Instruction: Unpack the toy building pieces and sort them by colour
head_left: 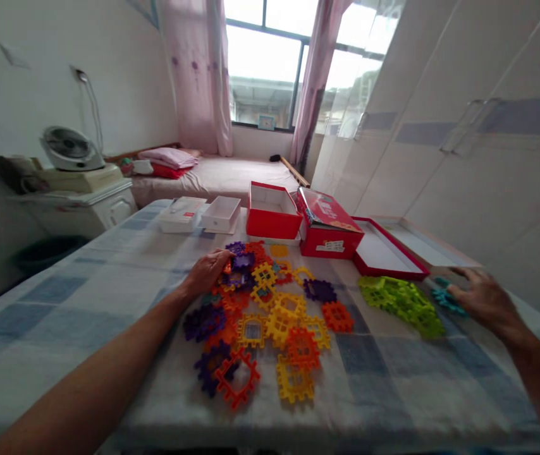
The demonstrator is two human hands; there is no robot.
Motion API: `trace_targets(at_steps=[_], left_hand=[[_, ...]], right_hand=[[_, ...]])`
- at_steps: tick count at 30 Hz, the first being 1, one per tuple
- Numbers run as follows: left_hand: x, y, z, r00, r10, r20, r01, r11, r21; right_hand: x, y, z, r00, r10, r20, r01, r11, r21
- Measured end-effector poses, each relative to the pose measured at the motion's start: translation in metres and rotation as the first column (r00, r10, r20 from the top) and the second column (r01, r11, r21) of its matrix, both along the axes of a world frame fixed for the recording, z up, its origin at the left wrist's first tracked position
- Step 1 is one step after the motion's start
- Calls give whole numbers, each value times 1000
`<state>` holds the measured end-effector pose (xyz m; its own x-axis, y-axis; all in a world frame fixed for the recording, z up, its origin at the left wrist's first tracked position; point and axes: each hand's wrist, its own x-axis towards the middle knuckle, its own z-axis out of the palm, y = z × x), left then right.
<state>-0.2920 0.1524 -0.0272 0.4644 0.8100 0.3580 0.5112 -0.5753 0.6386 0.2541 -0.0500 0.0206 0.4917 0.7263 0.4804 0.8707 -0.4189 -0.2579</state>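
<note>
A heap of square plastic interlocking tiles (270, 316) in purple, orange, red and yellow lies in the middle of the checked tablecloth (85, 297). My left hand (207, 270) rests on the heap's far left edge, its fingers curled over a purple tile (243, 259). To the right lies a pile of lime green tiles (403, 303). My right hand (483, 297) lies beyond that pile, fingers bent down on some teal tiles (445, 297).
Behind the tiles stand an open red box (272, 212), a red box on its side (329, 227) and a flat red lid (388, 256). Two white boxes (203, 213) sit further left. A fan on a cabinet (68, 148), a bed and wardrobes surround the table.
</note>
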Motion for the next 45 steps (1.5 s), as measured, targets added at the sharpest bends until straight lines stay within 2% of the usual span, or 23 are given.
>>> trace_targets(at_steps=[2,3,5,6,8,12,14,16,18,20,23,25,30,34,39,42,45], left_hand=[[1,0,-1,1000,7,5,-7,1000,-2],[1,0,-1,1000,4,3,-4,1000,-1],[2,0,-1,1000,5,5,-5,1000,2],[2,-1,0,1000,3,6,-4,1000,4],[1,-2,1,1000,-9,9,9,1000,10],[1,-3,3,1000,-6,12,6,1000,2],[1,-3,3,1000,0,23,0,1000,-7],[1,-4,3,999,0,36,1,1000,-13],[2,-5,4,999,1,39,-1,1000,-15],[2,-6,5,999,-1,36,1,1000,-12],[3,-7,6,999,-5,33,5,1000,-7],[4,-7,6,1000,1,30,-1,1000,-9],[7,-9,6,999,-28,16,27,1000,4],[8,-11,7,999,-52,0,52,999,-8],[10,-12,7,997,-77,23,78,997,-30],[10,-12,5,997,-67,50,68,997,-33],[9,-11,4,997,-54,60,56,998,-36]], right_hand=[[-40,10,9,993,114,-26,-114,993,-9],[-65,17,13,982,159,-102,-158,987,18],[-121,30,20,899,341,-274,-336,940,64],[-149,37,22,836,451,-314,-447,890,89],[-202,52,23,718,639,-277,-644,760,83],[-281,80,14,472,863,-178,-878,479,-5],[-304,90,5,389,910,-143,-921,387,-43],[-317,97,-4,363,925,-116,-932,356,-74],[-319,100,-10,399,912,-92,-915,390,-100],[-311,102,-13,509,859,-50,-856,499,-134],[-292,103,-14,709,705,23,-694,703,-155],[-283,104,-15,779,626,17,-620,775,-120],[-290,112,-24,780,621,-74,-625,780,-43],[-306,120,-30,820,565,-88,-571,815,-92],[-305,125,-31,854,459,-246,-495,861,-114],[-296,125,-29,843,420,-336,-465,884,-60],[-284,124,-22,826,434,-360,-442,895,64]])
